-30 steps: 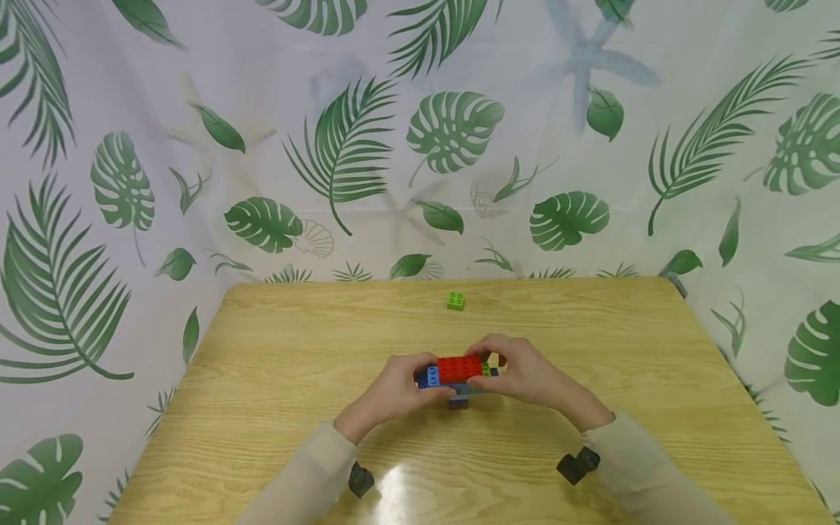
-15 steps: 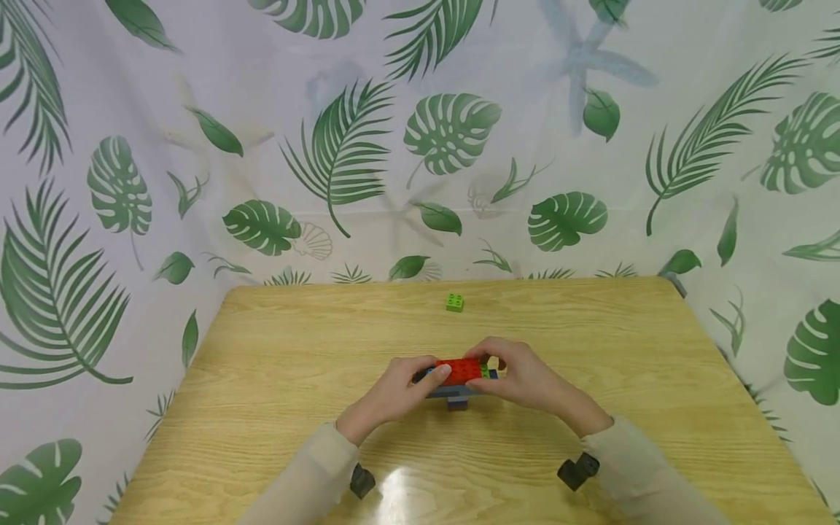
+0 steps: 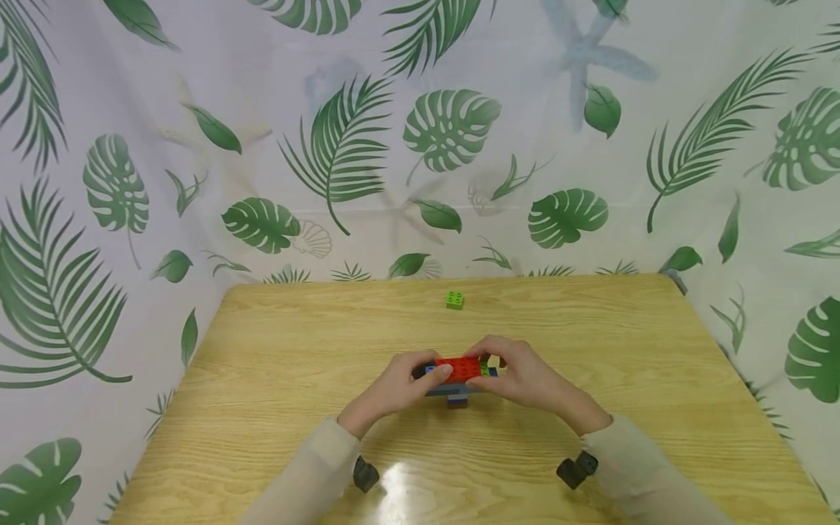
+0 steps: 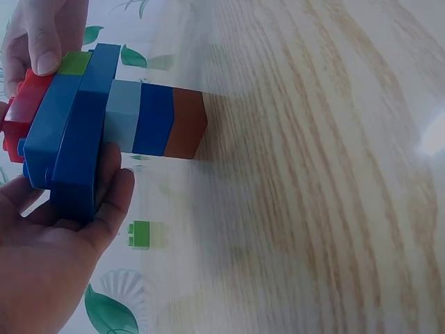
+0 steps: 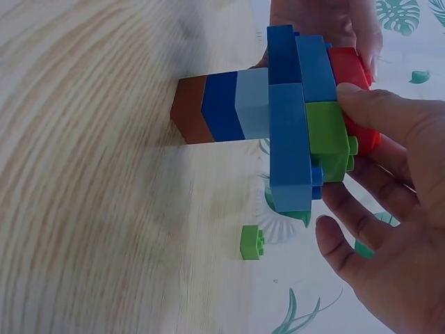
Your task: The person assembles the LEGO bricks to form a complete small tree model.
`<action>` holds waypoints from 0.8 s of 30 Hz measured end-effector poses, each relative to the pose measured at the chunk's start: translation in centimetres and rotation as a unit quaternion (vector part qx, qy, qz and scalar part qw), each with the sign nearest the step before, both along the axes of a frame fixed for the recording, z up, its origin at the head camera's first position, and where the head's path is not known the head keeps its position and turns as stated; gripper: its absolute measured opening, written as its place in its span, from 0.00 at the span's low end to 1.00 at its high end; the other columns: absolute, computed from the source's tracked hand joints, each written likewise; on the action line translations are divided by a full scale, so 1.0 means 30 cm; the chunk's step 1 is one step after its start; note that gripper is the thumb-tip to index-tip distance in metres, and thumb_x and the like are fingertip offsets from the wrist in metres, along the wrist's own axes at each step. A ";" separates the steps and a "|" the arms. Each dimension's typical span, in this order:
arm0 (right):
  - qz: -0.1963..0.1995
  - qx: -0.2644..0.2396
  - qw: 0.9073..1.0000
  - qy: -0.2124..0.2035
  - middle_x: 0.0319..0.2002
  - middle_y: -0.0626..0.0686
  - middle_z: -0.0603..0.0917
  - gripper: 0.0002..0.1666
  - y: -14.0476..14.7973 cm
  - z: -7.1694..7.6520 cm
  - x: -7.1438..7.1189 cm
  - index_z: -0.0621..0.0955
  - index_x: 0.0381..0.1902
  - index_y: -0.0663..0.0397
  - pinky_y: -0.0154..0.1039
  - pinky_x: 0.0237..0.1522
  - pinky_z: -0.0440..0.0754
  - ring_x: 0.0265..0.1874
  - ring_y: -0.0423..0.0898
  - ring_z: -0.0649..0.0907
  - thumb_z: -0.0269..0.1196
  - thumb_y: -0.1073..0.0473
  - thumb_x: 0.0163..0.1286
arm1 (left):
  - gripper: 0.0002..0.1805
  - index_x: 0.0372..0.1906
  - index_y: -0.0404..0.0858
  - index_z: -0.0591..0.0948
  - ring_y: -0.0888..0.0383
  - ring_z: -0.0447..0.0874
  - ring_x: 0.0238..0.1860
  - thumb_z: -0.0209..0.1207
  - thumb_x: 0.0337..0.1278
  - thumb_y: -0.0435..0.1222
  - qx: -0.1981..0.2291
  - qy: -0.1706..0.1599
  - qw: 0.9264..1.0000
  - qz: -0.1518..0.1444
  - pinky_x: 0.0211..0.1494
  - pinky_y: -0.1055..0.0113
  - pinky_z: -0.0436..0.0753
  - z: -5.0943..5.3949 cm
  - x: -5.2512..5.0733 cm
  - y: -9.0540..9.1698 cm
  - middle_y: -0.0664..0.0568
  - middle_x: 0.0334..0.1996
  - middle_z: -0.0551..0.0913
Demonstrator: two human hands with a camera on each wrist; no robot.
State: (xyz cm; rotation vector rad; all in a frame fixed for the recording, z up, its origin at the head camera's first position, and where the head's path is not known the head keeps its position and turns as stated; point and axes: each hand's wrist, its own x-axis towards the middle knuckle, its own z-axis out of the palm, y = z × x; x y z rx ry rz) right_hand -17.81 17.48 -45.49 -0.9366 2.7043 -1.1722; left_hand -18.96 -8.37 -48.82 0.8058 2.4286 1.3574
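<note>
A toy-brick build stands on the table between both hands. Its narrow column has a brown brick (image 4: 185, 124) at the bottom, then a dark blue brick (image 4: 154, 120) and a pale blue brick (image 4: 123, 115). Wider blue bricks (image 5: 290, 146) spread across the column, with a green brick (image 5: 327, 132) on one end. On top lies a red brick (image 3: 467, 369). My left hand (image 3: 399, 383) grips the build's left end, thumb on the red brick and fingers curled against the blue bricks. My right hand (image 3: 523, 375) pinches the red brick's right part between thumb and fingers.
A loose lime-green brick (image 3: 454, 300) sits near the far edge of the wooden table (image 3: 295, 321). Behind rises a white leaf-printed cloth (image 3: 367, 248), which also hangs at both sides. Dark wrist devices (image 3: 577, 469) hang below the sleeves.
My left thumb has moved from the build's front side up onto the red brick, covering part of it. The right hand has stayed at the right end.
</note>
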 end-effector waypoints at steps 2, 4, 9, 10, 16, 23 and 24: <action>-0.003 -0.001 1.000 -0.003 0.42 0.44 0.88 0.17 -0.001 0.000 0.001 0.87 0.51 0.48 0.44 0.40 0.79 0.41 0.41 0.81 0.76 0.54 0.66 | 0.21 0.45 0.43 0.86 0.63 0.75 0.32 0.52 0.80 0.54 0.007 -0.006 1.000 -0.001 0.37 0.69 0.76 -0.001 -0.002 -0.001 0.53 0.36 0.85; -0.008 -0.003 1.000 -0.007 0.43 0.43 0.88 0.17 0.000 -0.003 0.001 0.87 0.51 0.47 0.44 0.41 0.79 0.41 0.41 0.81 0.76 0.54 0.66 | 0.21 0.45 0.43 0.86 0.62 0.75 0.33 0.52 0.80 0.54 0.010 -0.009 1.000 -0.003 0.38 0.69 0.76 -0.002 -0.004 -0.001 0.53 0.36 0.84; -0.021 -0.003 1.000 -0.014 0.43 0.43 0.87 0.18 0.004 -0.007 0.008 0.87 0.53 0.47 0.45 0.42 0.78 0.42 0.42 0.81 0.76 0.52 0.67 | 0.20 0.45 0.43 0.85 0.63 0.73 0.32 0.51 0.81 0.53 0.009 -0.011 1.000 -0.014 0.36 0.70 0.74 0.000 -0.009 -0.002 0.54 0.35 0.82; -0.023 -0.003 1.000 -0.015 0.43 0.43 0.87 0.18 0.004 -0.007 0.009 0.87 0.53 0.47 0.46 0.42 0.78 0.43 0.42 0.82 0.76 0.52 0.67 | 0.20 0.45 0.43 0.85 0.63 0.73 0.32 0.51 0.81 0.53 0.008 -0.011 1.000 -0.017 0.36 0.70 0.74 0.002 -0.009 -0.002 0.54 0.35 0.82; -0.028 0.000 1.000 -0.014 0.44 0.44 0.88 0.20 0.006 -0.016 0.011 0.87 0.54 0.48 0.45 0.42 0.78 0.43 0.42 0.82 0.76 0.52 0.66 | 0.20 0.46 0.43 0.85 0.62 0.74 0.33 0.51 0.81 0.53 0.013 -0.012 1.000 -0.025 0.38 0.69 0.75 0.004 -0.011 -0.002 0.53 0.37 0.84; -0.027 0.006 1.000 -0.010 0.44 0.43 0.89 0.20 0.003 -0.023 0.006 0.87 0.55 0.48 0.47 0.43 0.80 0.43 0.41 0.83 0.76 0.52 0.66 | 0.21 0.46 0.43 0.85 0.63 0.74 0.33 0.51 0.81 0.55 0.018 -0.014 1.000 -0.022 0.38 0.69 0.75 -0.006 -0.012 -0.005 0.54 0.37 0.84; -0.025 0.006 1.000 -0.011 0.44 0.43 0.89 0.20 0.002 -0.022 0.005 0.87 0.55 0.48 0.48 0.43 0.80 0.43 0.41 0.83 0.76 0.53 0.66 | 0.21 0.47 0.43 0.85 0.63 0.74 0.33 0.52 0.81 0.55 0.017 -0.014 1.000 -0.020 0.39 0.69 0.75 -0.005 -0.011 -0.006 0.54 0.37 0.84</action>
